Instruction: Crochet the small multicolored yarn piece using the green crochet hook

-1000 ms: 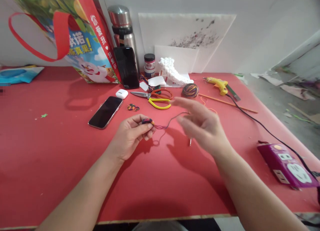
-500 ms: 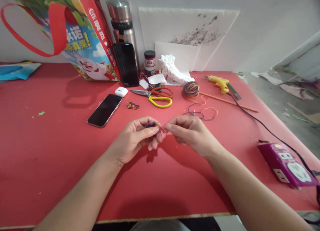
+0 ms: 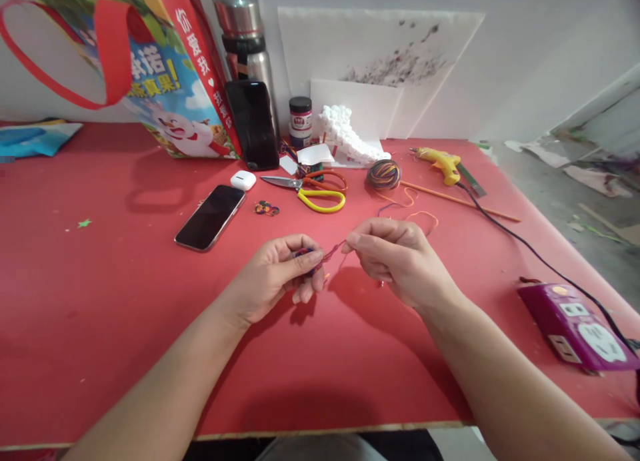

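Note:
My left hand (image 3: 287,271) is closed on a small dark multicoloured crochet piece (image 3: 304,252), pinched under the thumb and mostly hidden by the fingers. A pink strand of yarn (image 3: 331,252) runs from it to my right hand (image 3: 393,251), which grips the strand between thumb and forefinger. A small shiny tip pokes out below the right hand's curled fingers; what it belongs to is hidden. Beyond the hands lies a ball of multicoloured yarn (image 3: 384,174), its loose strand trailing toward my right hand. A second small crochet piece (image 3: 267,208) rests on the red table.
Scissors (image 3: 321,201) with red and yellow handles lie behind my hands. A phone (image 3: 211,218) and white earbud case (image 3: 243,180) are to the left. Farther right are a wooden stick (image 3: 460,201), a yellow glue gun (image 3: 440,162) with its cord, and a purple box (image 3: 575,324).
My right hand has moved right and slightly up, away from the left, drawing out the pink strand between them. The left hand stays nearly in place, still holding the crochet piece.

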A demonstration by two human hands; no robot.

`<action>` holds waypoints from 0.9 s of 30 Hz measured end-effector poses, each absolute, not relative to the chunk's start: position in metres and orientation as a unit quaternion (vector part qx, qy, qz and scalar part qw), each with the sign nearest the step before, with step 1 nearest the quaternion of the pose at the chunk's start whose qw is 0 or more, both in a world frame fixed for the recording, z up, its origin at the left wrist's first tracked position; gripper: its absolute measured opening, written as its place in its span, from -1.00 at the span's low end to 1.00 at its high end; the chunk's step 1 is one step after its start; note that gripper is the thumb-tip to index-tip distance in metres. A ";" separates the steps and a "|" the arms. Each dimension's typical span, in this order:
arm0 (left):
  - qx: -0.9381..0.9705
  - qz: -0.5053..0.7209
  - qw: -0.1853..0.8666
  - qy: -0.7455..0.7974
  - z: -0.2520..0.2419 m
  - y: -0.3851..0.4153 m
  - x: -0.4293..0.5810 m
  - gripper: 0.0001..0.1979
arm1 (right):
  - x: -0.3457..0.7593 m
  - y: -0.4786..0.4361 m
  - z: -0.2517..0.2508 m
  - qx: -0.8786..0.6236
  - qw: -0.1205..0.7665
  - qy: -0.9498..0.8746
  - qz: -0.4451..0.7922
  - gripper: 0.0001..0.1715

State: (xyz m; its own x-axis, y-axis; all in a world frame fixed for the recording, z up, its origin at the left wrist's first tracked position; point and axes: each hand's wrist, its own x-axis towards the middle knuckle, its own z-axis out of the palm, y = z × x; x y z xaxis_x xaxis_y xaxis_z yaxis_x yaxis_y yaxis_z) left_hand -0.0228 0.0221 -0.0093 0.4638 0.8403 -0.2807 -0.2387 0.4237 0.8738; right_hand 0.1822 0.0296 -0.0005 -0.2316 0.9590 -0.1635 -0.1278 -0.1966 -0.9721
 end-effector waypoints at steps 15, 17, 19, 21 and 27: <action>0.494 0.348 0.666 0.438 -0.011 0.020 -0.020 -0.76 | 0.187 0.028 0.005 -0.462 0.485 -0.463 0.580 -0.80; 0.495 0.342 0.665 0.442 -0.011 0.020 -0.020 -0.76 | 0.191 0.031 0.008 -0.450 0.519 -0.451 0.570 -0.81; 0.496 0.341 0.667 0.439 -0.011 0.019 -0.019 -0.76 | 0.194 0.033 0.010 -0.446 0.547 -0.435 0.559 -0.81; 0.495 0.344 0.672 0.430 -0.011 0.018 -0.018 -0.78 | 0.196 0.035 0.011 -0.443 0.558 -0.426 0.558 -0.82; 0.464 0.338 0.709 0.410 -0.013 0.014 -0.015 -0.82 | 0.190 0.034 0.008 -0.412 0.514 -0.442 0.609 -0.80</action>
